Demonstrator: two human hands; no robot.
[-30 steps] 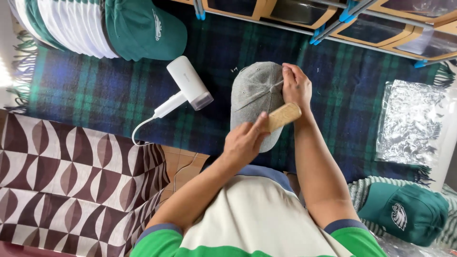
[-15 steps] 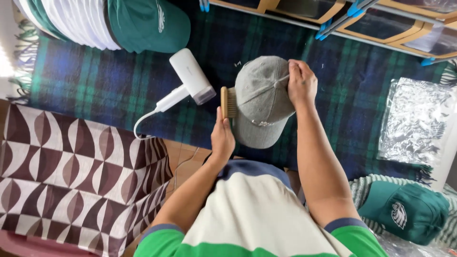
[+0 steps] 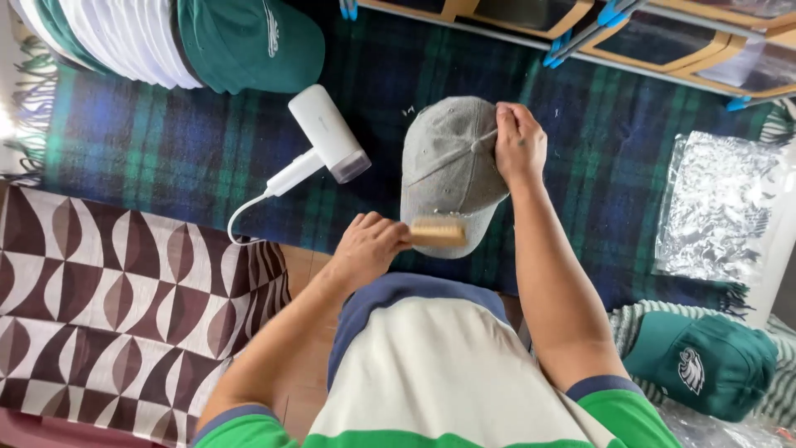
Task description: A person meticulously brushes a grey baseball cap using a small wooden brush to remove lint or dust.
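Note:
A grey cap (image 3: 452, 166) lies on a dark blue and green plaid blanket (image 3: 166, 158), its brim toward me. My left hand (image 3: 369, 245) grips a small wooden brush (image 3: 438, 231), whose bristles rest on the cap's brim. At the cap's crown, my right hand (image 3: 518, 143) pinches the top of the cap and holds it down.
A white hair dryer (image 3: 323, 137) with its cord lies left of the cap. A stack of green caps (image 3: 249, 41) sits at the top left, another green cap (image 3: 705, 365) at the lower right. Clear plastic bags (image 3: 721, 207) lie at the right. Wooden frames (image 3: 580, 21) run along the top.
My left hand has carried the brush from the cap's left side down to its brim. The right hand stays on the crown.

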